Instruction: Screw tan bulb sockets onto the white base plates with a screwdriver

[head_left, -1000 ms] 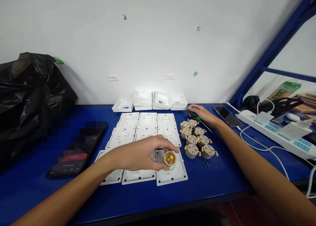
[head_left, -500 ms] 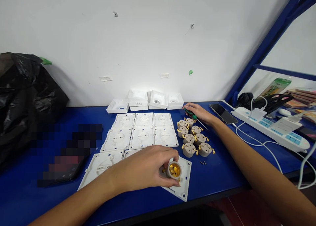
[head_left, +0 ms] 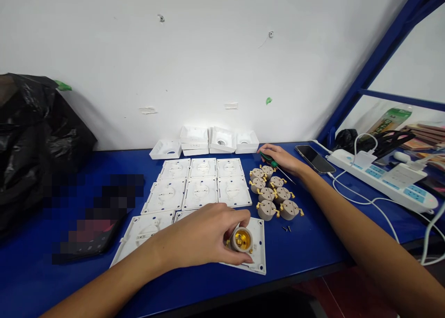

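My left hand [head_left: 212, 237] grips a round lamp socket [head_left: 242, 239] with a gold-coloured inside, its opening facing up, over a white square plate [head_left: 257, 255] near the table's front. More white plates [head_left: 200, 193] lie in rows beyond and to the left. My right hand [head_left: 278, 157] is closed around the green handle of a screwdriver [head_left: 269, 159], whose shaft points right and toward me. Several beige sockets [head_left: 267, 209] with brass tabs stand just in front of that hand. Small screws [head_left: 287, 228] lie in front of them.
White box-shaped covers [head_left: 222, 140] stand along the wall. A black plastic bag [head_left: 38, 137] is at the left, near a dark, partly blurred object [head_left: 93, 239]. On the right are a phone [head_left: 314, 159], a power strip [head_left: 378, 179] and white cables.
The front plate has turned and shifted slightly left, and the socket in my left hand has moved slightly left with it. My right hand has stayed in place.
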A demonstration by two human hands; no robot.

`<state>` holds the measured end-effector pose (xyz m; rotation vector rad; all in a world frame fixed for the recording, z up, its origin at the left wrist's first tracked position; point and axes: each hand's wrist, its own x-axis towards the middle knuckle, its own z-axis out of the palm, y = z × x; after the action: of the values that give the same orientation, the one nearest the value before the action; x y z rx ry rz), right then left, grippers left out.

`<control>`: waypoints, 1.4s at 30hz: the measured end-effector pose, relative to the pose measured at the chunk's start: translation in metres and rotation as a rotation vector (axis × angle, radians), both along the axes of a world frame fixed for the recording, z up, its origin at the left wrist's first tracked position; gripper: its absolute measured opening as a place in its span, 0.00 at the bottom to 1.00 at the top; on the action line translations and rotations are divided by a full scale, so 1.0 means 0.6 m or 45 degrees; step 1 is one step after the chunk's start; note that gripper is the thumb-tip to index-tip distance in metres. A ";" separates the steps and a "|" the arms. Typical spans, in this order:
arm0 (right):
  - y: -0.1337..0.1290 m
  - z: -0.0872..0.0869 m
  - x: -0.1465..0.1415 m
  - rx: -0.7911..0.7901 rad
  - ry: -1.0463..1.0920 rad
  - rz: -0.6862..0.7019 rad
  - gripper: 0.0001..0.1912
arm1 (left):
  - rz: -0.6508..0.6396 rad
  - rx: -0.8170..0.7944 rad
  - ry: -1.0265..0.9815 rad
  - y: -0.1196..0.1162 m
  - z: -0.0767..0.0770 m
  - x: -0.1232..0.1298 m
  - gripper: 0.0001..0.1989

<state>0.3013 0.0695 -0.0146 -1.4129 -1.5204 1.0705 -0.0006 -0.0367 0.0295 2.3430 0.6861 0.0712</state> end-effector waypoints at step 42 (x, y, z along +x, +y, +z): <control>0.007 -0.007 0.005 0.005 0.030 0.030 0.13 | 0.257 -0.010 -0.117 0.017 -0.020 -0.007 0.19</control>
<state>0.3045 0.0735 -0.0187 -1.3786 -1.5250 1.0939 -0.0049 -0.0263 0.0173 2.2411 0.8730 0.2637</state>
